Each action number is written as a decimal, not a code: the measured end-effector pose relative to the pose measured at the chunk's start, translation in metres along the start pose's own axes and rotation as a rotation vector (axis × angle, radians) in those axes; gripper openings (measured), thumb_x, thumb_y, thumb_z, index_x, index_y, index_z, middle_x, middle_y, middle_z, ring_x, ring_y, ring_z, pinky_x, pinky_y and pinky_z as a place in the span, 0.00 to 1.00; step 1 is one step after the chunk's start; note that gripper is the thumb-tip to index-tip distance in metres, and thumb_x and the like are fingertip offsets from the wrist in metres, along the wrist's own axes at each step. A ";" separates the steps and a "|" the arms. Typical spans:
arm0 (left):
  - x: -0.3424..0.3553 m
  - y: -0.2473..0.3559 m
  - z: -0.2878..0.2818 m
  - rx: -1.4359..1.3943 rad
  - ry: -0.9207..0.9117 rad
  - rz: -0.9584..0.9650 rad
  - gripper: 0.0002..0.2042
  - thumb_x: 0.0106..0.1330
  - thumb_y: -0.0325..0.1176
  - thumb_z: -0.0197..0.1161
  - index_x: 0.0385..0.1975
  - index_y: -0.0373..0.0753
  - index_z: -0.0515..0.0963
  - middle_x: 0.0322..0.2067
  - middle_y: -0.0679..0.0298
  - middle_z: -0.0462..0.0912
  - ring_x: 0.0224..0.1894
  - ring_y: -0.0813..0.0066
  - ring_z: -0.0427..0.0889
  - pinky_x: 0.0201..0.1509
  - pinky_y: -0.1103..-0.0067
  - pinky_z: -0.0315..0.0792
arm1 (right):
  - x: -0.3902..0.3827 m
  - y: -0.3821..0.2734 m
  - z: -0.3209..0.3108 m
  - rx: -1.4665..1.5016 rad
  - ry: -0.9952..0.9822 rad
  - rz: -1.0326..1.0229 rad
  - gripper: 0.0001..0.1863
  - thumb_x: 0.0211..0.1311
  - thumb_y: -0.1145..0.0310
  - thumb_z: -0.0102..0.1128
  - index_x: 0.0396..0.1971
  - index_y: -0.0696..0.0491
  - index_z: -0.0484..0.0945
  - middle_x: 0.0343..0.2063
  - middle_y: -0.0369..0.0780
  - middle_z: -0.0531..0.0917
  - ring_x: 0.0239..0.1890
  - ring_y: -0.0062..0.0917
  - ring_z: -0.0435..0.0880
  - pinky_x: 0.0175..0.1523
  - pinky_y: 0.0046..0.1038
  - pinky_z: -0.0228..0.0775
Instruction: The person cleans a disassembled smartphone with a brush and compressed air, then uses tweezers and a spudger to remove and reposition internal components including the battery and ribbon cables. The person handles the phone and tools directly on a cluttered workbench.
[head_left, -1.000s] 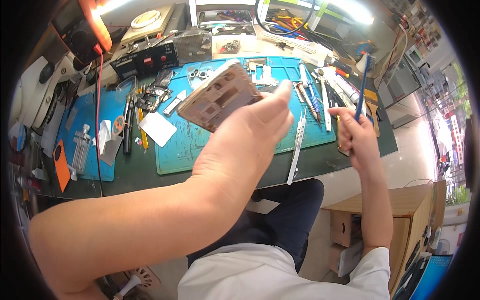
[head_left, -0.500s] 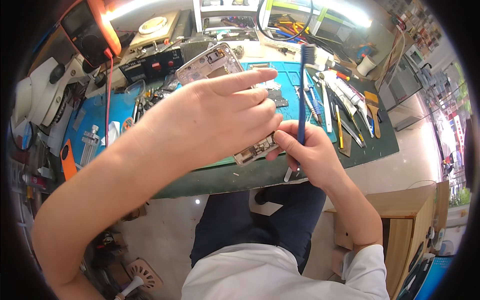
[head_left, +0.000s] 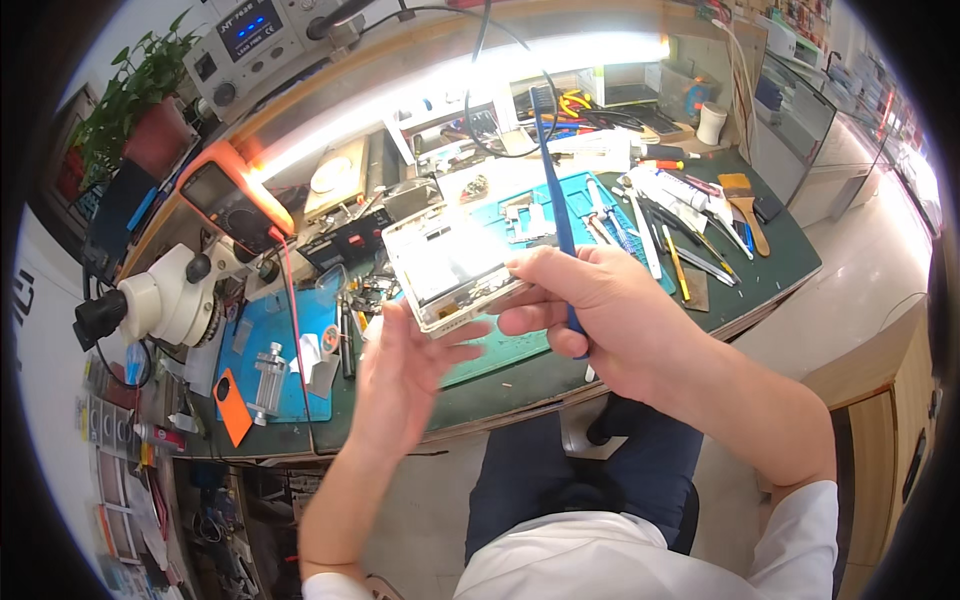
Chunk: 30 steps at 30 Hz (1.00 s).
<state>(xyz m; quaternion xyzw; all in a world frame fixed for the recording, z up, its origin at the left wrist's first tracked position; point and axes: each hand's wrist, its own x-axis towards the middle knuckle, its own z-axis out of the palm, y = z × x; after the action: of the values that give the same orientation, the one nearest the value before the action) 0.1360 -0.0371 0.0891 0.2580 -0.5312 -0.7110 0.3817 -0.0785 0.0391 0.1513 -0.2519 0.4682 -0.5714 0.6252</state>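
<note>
My right hand [head_left: 600,300] grips an opened phone [head_left: 440,265] at its right edge, thumb on top and fingers beneath. The phone is tilted, with a pale frame and bare parts inside; glare washes out its middle. In the same hand stands a dark blue toothbrush-like brush [head_left: 556,190], bristles up, its handle running down between thumb and fingers. By the phone's lower left corner is my left hand [head_left: 400,375], open, fingers apart and slightly blurred. Whether its fingertips touch the phone I cannot tell.
A teal work mat [head_left: 500,355] lies under the hands. To the left are a microscope [head_left: 170,300], an orange multimeter [head_left: 235,205], a metal clamp [head_left: 268,385] and an orange phone back [head_left: 233,405]. Brushes, tweezers and pens crowd the right, including a wooden-handled brush [head_left: 745,210].
My left hand has drawn back from across the phone to its lower left side, fingers spread. The phone in my right hand now shows more of its inside. The view has shifted up and left.
</note>
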 end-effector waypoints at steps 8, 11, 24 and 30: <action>0.044 -0.025 0.027 -1.086 -0.478 -0.063 0.52 0.72 0.79 0.42 0.80 0.36 0.57 0.73 0.49 0.71 0.70 0.41 0.74 0.76 0.55 0.66 | -0.013 -0.004 0.014 0.024 -0.049 -0.001 0.15 0.72 0.63 0.63 0.46 0.60 0.84 0.43 0.41 0.91 0.36 0.15 0.86 0.28 0.20 0.60; 0.044 -0.025 0.029 -1.090 -0.503 -0.065 0.50 0.73 0.78 0.42 0.79 0.37 0.58 0.72 0.53 0.73 0.67 0.47 0.79 0.75 0.60 0.67 | -0.012 -0.008 0.013 0.070 -0.044 0.002 0.15 0.72 0.63 0.63 0.46 0.60 0.84 0.43 0.40 0.91 0.35 0.15 0.85 0.28 0.20 0.59; 0.051 -0.018 0.021 -0.796 -0.389 0.044 0.43 0.77 0.72 0.46 0.77 0.39 0.62 0.71 0.55 0.74 0.73 0.60 0.72 0.78 0.63 0.64 | -0.005 0.000 0.006 -0.018 -0.030 -0.038 0.15 0.72 0.62 0.65 0.46 0.59 0.84 0.38 0.37 0.89 0.29 0.14 0.80 0.27 0.20 0.58; 0.052 -0.024 0.009 -0.749 -0.335 0.008 0.43 0.77 0.71 0.48 0.77 0.40 0.61 0.66 0.55 0.76 0.70 0.56 0.76 0.75 0.55 0.71 | 0.003 0.036 -0.014 -0.267 -0.030 -0.080 0.18 0.74 0.58 0.68 0.50 0.58 0.85 0.29 0.32 0.82 0.25 0.13 0.78 0.28 0.20 0.65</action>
<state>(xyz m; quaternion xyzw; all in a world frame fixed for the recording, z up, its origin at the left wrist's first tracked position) 0.0925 -0.0707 0.0707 -0.0203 -0.2915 -0.8860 0.3599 -0.0741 0.0476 0.1139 -0.3599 0.5202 -0.5245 0.5700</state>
